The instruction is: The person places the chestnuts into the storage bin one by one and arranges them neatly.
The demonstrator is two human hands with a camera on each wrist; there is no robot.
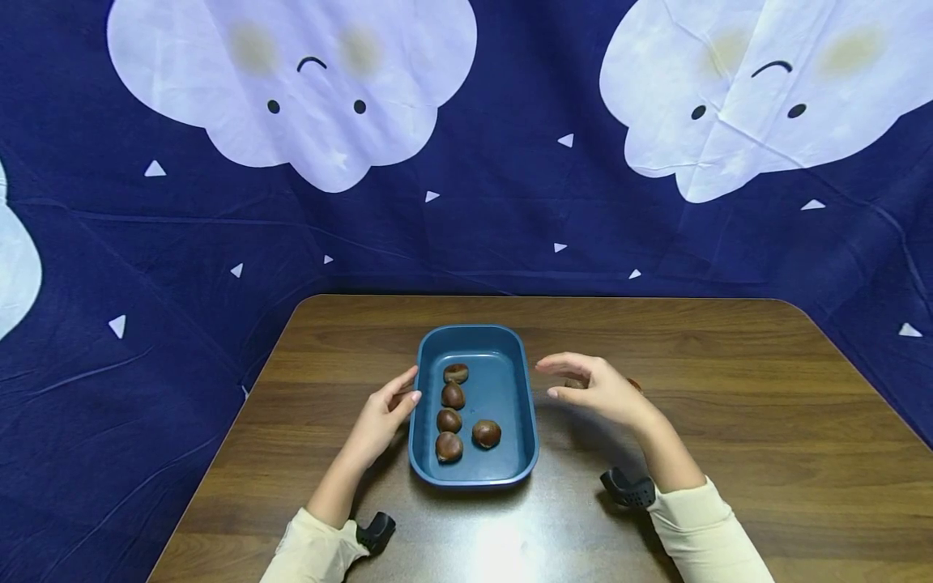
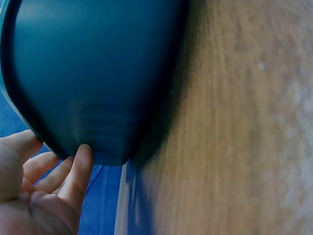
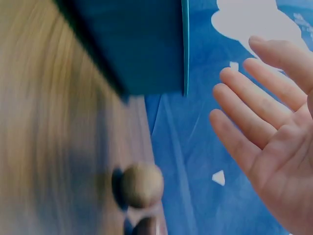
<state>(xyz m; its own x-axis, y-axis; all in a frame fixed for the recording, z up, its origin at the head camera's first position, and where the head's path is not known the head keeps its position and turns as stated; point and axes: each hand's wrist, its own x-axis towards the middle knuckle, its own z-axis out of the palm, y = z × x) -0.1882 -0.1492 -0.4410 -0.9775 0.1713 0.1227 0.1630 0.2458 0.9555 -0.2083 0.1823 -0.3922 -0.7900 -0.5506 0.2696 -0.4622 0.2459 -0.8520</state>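
A blue rectangular tray (image 1: 504, 398) stands on the table with several brown chestnuts (image 1: 449, 420) inside. Most form a column along its left half, and one chestnut (image 1: 486, 433) lies apart to the right. My left hand (image 1: 377, 417) touches the tray's left side, its fairly straight fingertips (image 2: 84, 154) against the outer wall and rim. To the right of the tray, my right hand (image 1: 598, 393) hovers with spread, relaxed fingers and nothing in them. Two chestnuts lie on the table around it: one (image 3: 142, 185) partly hidden below the hand, another (image 1: 635, 385) behind it.
The brown wooden table (image 1: 765, 389) reaches out on both sides of the tray. Behind its far edge hangs a dark blue cloth (image 1: 510, 219) with white clouds and triangles. A black wrist camera (image 1: 628, 489) sits at the right cuff, another (image 1: 376, 533) at the left.
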